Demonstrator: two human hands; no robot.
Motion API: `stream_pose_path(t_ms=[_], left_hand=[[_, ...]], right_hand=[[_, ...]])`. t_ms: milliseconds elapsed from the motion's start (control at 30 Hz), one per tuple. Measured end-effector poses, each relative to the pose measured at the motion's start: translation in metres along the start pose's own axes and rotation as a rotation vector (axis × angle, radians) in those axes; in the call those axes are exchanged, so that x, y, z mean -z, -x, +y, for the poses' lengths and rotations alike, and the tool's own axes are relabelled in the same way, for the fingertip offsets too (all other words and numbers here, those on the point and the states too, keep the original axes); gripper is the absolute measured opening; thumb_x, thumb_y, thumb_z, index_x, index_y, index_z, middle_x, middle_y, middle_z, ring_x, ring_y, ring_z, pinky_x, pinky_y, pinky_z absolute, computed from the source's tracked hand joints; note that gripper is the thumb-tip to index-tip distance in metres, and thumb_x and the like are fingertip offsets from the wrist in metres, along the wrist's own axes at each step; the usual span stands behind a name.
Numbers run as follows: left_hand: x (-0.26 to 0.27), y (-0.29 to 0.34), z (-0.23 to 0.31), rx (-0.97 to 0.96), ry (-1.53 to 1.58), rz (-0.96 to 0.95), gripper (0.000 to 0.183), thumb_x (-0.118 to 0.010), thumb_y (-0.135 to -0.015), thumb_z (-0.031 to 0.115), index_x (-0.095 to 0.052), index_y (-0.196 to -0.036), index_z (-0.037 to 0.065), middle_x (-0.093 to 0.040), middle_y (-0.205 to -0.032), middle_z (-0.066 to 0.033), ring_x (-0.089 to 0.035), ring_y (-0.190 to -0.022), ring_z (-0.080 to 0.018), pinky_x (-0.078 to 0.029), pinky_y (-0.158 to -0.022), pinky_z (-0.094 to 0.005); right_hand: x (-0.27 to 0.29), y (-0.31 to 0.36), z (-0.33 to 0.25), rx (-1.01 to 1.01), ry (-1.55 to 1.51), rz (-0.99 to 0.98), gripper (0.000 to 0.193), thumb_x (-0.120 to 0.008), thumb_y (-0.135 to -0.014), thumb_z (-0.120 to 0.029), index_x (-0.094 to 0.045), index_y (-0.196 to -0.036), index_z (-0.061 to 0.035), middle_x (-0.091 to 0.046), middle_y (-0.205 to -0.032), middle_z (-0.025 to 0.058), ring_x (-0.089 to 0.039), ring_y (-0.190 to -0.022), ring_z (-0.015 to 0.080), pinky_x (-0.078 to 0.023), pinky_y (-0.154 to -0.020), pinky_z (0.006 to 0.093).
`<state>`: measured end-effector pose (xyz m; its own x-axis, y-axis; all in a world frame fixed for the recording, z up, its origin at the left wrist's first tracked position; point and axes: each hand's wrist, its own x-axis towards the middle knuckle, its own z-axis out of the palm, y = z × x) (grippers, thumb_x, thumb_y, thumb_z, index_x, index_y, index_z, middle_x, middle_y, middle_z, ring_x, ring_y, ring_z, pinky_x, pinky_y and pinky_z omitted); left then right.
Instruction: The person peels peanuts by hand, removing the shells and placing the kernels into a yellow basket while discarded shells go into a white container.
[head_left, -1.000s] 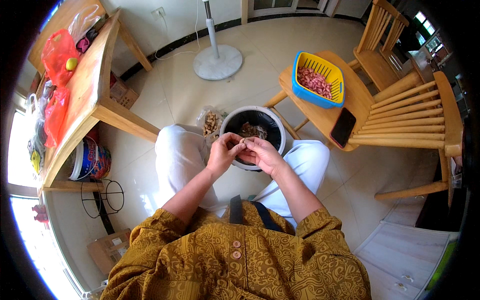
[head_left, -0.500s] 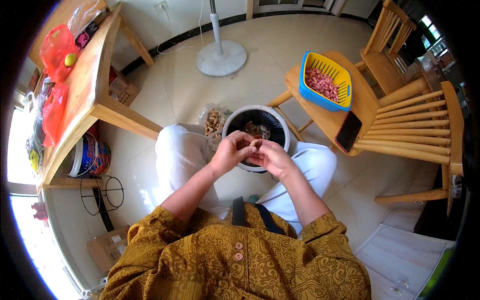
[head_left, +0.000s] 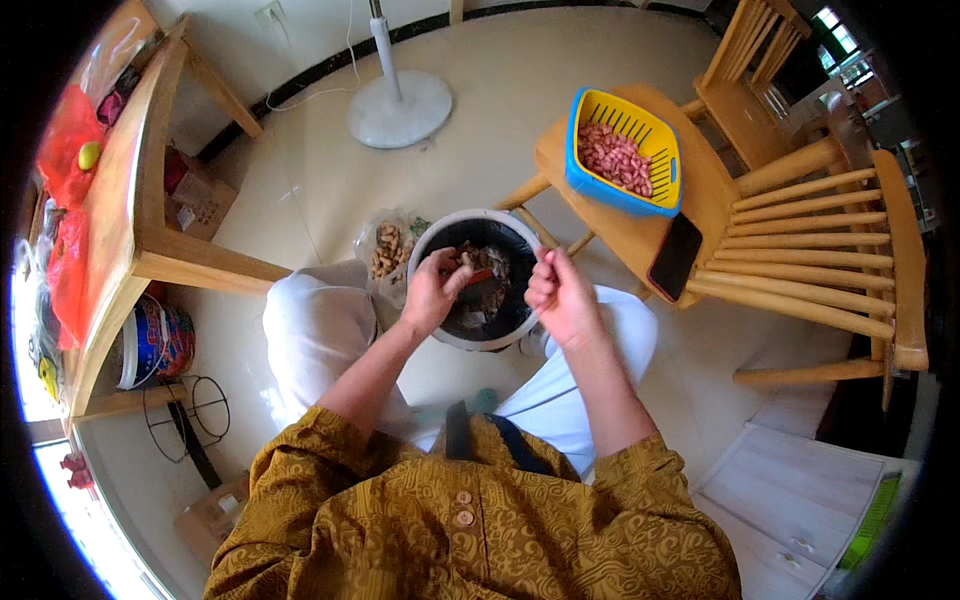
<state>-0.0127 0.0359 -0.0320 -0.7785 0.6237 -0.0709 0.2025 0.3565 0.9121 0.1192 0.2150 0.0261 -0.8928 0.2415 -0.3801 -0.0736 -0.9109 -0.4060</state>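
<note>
My left hand (head_left: 436,292) is over the left side of a round waste bin (head_left: 418,262) with a black liner. Its fingers are curled toward the thumb, and whatever they hold is too small to make out. Beyond the bin's right rim, my right hand (head_left: 560,298) is raised in a closed pinch, its contents hidden. Shells and scraps (head_left: 486,300) lie in the bin, along with a reddish strip. Left of the bin sits a clear plastic bag (head_left: 365,240) of unshelled peanuts (head_left: 388,250). Pink shelled peanuts (head_left: 614,158) fill part of a yellow basket (head_left: 655,133) set in a blue one.
The baskets stand on a wooden chair (head_left: 705,185), with a black phone (head_left: 676,258) near its edge. At left is a wooden table (head_left: 115,215) with red plastic bags (head_left: 68,150). A white stand base (head_left: 400,108) rests on the floor ahead.
My hands, together above the bin before, have come apart: the left stays over the bin, the right has moved right past its rim. The whole view has shifted slightly.
</note>
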Motion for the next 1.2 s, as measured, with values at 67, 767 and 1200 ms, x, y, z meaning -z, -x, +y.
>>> stream_pose_path(t_ms=[67,767,1200], left_hand=[[0.001,-0.004,-0.026,0.192,0.099,-0.009,0.046,-0.052,-0.093,0.033,-0.046,-0.126,0.001,-0.057,-0.111,-0.0111,-0.058,-0.095,-0.0183,-0.052,-0.068,-0.0312],[0.040,-0.029,-0.107,0.632,0.717,0.671,0.022,-0.038,-0.093,0.018,-0.056,-0.093,0.005,-0.057,-0.081,-0.0028,-0.053,-0.067,-0.0123,-0.045,-0.058,-0.0254],[0.014,-0.116,-0.183,0.616,-0.363,0.397,0.023,-0.050,-0.079,0.009,-0.068,-0.090,0.002,-0.066,-0.091,-0.0211,-0.063,-0.090,-0.0347,-0.048,-0.081,-0.0401]], right_hand=[[-0.012,0.003,-0.020,0.133,0.054,0.064,0.026,-0.048,-0.095,-0.029,-0.058,-0.095,-0.0055,-0.055,-0.073,0.0003,-0.054,-0.065,0.0119,-0.048,-0.061,0.0245],[-0.079,-0.042,-0.082,0.840,0.744,0.312,0.022,-0.046,-0.095,-0.017,-0.059,-0.102,-0.0004,-0.060,-0.100,0.0067,-0.057,-0.088,0.0134,-0.046,-0.082,0.0267],[-0.087,-0.060,-0.024,0.486,0.984,0.062,0.016,-0.043,-0.094,-0.005,-0.058,-0.096,0.0014,-0.058,-0.098,0.0076,-0.055,-0.077,0.0101,-0.048,-0.073,0.0238]])
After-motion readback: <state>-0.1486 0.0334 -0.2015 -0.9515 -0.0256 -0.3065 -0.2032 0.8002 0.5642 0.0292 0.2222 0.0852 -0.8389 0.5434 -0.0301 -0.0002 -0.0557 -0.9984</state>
